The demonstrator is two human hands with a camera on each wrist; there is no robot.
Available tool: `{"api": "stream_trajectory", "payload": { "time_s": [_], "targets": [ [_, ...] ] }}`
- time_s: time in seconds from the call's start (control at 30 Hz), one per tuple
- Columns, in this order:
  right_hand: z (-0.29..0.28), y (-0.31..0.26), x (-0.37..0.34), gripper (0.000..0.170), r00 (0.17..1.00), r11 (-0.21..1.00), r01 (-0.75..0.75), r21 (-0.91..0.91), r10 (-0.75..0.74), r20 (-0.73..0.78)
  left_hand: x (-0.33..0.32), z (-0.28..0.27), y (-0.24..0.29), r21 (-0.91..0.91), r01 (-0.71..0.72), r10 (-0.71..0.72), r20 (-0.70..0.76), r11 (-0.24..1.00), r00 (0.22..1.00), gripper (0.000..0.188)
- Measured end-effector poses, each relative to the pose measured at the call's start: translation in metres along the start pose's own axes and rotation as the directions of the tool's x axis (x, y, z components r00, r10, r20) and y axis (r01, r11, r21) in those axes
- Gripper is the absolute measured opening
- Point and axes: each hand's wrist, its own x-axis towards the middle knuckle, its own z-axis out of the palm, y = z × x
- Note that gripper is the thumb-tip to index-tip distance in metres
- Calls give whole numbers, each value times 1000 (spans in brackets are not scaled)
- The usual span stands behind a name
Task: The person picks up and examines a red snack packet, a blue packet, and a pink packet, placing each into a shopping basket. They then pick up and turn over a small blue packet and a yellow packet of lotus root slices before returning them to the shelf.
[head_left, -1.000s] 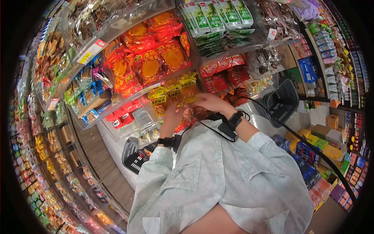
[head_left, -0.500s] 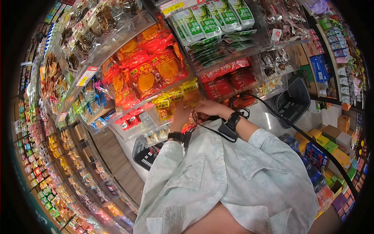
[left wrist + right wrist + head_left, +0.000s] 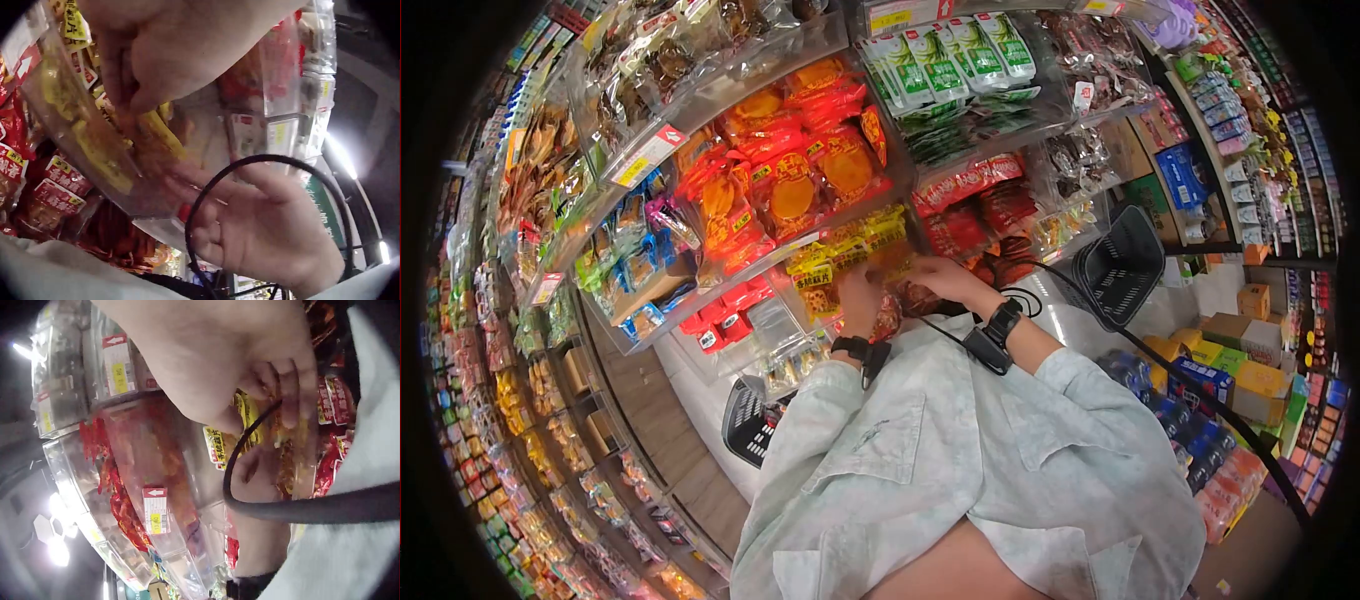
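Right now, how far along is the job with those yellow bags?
Reaching them looks done: the left hand and right hand are both at the yellow bags. Sorting through them or picking one seems to be in hand, but I can't tell whether either hand grips one. Probably left is taking one out; no yellow bag shows in the black basket.
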Motion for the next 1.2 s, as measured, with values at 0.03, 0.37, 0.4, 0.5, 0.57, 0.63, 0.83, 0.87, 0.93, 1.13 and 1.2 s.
{"api": "stream_trajectory", "payload": {
  "time_s": [0.03, 0.37, 0.4, 0.5, 0.57, 0.63, 0.83, 0.87, 0.93, 1.13, 1.2],
  "targets": [
    [5, 0, -13, 40, 996, 998, 60, 37, -57, -69, -5, -6, 4, -42, -39, 38, -10, 998, 999, 14],
    [3, -26, -100, 41, 951, 904, 71, 421, 66, -302, -69, -67, 83, -393, -299, 328, 6, 870, 945, 12],
    [4, -27, -105, 37, 951, 903, 104, 417, 33, -309, -76, -67, 86, -397, -337, 362, -13, 854, 932, 13],
    [-4, -21, -116, 23, 953, 914, 146, 378, -28, -301, -88, -73, 99, -389, -410, 435, -29, 825, 900, 12],
    [-9, -21, -125, 18, 958, 929, 171, 329, -80, -274, -96, -84, 115, -429, -418, 448, -34, 801, 894, 15],
    [-13, -22, -139, 14, 962, 939, 221, 264, -166, -216, -107, -85, 127, -410, -450, 460, -79, 794, 884, 20],
    [-33, 1, -189, 10, 951, 926, 309, 219, -297, -85, -167, -41, 158, -790, -187, 80, -174, 584, 982, 36],
    [-37, 9, -200, 9, 944, 915, 328, 234, -326, -51, -180, -35, 165, -824, -158, 45, -159, 545, 986, 34],
    [-44, 21, -222, 8, 927, 897, 358, 261, -375, 20, -208, -22, 186, -887, -99, -33, -127, 452, 991, 29],
    [-47, 55, -274, 18, 917, 881, 344, 326, -389, 83, -299, 16, 213, -750, 12, -100, -73, 661, 992, 31],
    [-44, 70, -280, 19, 903, 876, 313, 368, -394, 169, -327, 16, 222, -688, 61, -118, -36, 723, 992, 32]
  ]
}}
